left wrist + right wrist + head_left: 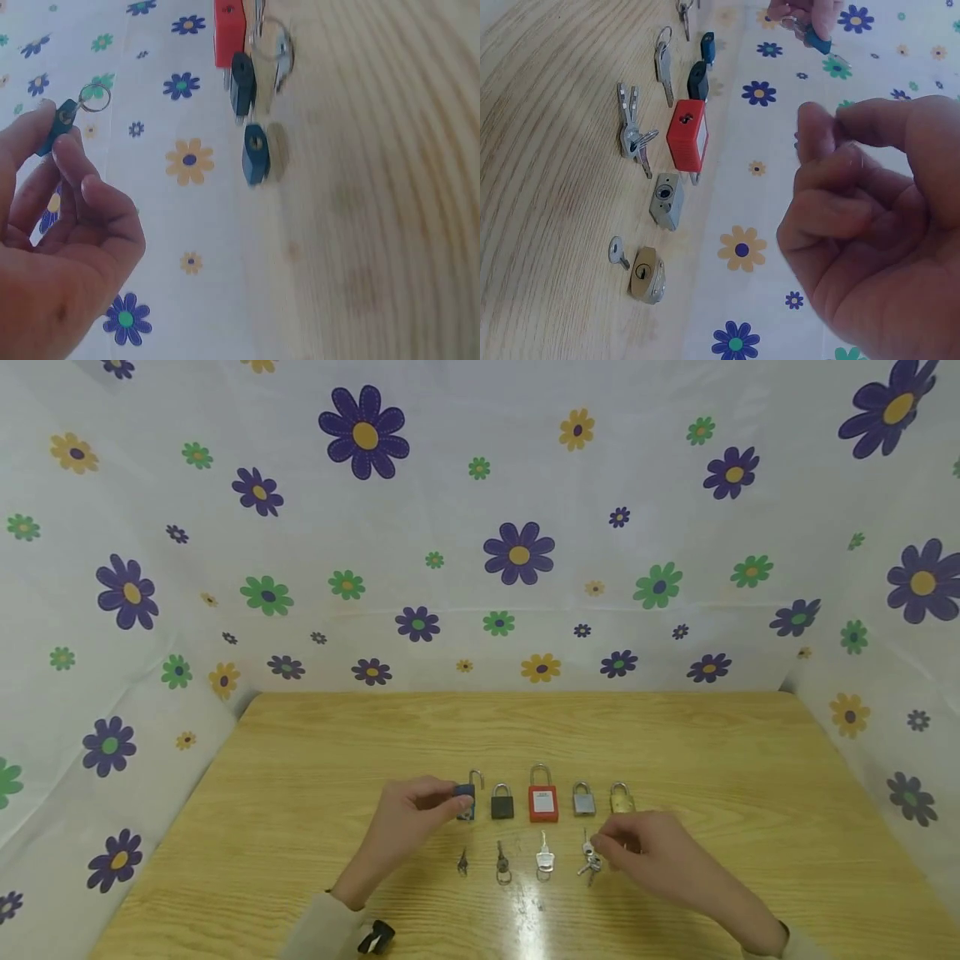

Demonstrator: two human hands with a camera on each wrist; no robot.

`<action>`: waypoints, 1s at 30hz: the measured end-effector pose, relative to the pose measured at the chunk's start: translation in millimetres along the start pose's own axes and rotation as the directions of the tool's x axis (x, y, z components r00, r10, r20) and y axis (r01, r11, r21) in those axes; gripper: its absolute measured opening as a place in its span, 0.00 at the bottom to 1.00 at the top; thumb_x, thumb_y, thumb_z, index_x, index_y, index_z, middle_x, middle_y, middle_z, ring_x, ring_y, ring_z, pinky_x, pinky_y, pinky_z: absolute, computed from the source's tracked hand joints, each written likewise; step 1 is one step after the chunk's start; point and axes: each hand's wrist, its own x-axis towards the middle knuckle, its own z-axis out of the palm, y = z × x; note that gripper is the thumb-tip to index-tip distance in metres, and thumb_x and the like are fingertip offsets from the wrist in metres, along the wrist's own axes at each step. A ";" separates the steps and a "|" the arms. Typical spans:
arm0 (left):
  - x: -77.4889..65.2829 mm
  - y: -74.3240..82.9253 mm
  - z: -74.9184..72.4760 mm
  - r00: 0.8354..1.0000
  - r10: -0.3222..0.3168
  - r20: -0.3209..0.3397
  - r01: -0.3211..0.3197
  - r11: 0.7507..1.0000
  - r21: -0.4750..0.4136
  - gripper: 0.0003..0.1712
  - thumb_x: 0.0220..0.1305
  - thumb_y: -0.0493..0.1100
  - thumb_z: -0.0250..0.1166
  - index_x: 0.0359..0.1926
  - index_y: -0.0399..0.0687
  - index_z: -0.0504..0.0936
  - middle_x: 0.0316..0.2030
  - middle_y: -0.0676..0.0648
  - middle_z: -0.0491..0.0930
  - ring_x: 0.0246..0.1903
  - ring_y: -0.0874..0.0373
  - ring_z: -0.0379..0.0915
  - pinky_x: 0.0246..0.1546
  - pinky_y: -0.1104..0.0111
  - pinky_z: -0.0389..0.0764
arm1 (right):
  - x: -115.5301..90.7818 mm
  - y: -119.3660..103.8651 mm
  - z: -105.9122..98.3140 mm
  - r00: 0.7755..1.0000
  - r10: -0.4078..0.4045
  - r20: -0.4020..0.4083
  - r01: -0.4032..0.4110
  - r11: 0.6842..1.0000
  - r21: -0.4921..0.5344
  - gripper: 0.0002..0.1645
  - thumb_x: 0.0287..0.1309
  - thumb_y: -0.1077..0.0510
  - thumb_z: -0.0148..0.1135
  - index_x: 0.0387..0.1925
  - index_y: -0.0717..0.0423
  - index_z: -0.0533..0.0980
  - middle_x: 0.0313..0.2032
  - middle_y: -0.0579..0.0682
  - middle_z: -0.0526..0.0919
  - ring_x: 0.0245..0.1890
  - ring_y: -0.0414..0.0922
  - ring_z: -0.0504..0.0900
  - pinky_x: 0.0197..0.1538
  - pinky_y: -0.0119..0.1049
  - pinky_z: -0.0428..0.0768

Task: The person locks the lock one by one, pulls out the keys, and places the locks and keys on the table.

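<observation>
My left hand (411,810) pinches a small blue padlock (55,129) between thumb and fingers, raised off the table. A key's ring (95,98) sticks out from its keyhole end, and its shackle (477,777) appears swung open. Another blue padlock (256,155) stands on the table below, partly covered in the head view. My right hand (660,852) hovers near the brass padlock (646,276), its fingers loosely curled and nothing visible between them. In the row also stand a black padlock (502,805), a red padlock (543,802) and a silver padlock (583,802).
Before the row on the wooden table (337,735) lie single keys (544,858), a key bunch (590,863) and one small key (616,251) beside the brass padlock. A black object (377,937) lies near the front. Flower-printed cloth (435,510) surrounds the table.
</observation>
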 end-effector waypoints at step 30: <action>-17.0 31.1 56.5 0.955 0.132 0.265 -0.128 0.991 -0.032 0.06 0.58 0.37 0.71 0.37 0.41 0.89 0.31 0.43 0.85 0.28 0.63 0.76 0.27 0.68 0.82 | 19.3 -17.8 30.5 0.900 -0.343 -0.270 0.352 0.936 -0.015 0.05 0.52 0.61 0.73 0.32 0.49 0.85 0.22 0.40 0.82 0.18 0.32 0.72 0.15 0.30 0.76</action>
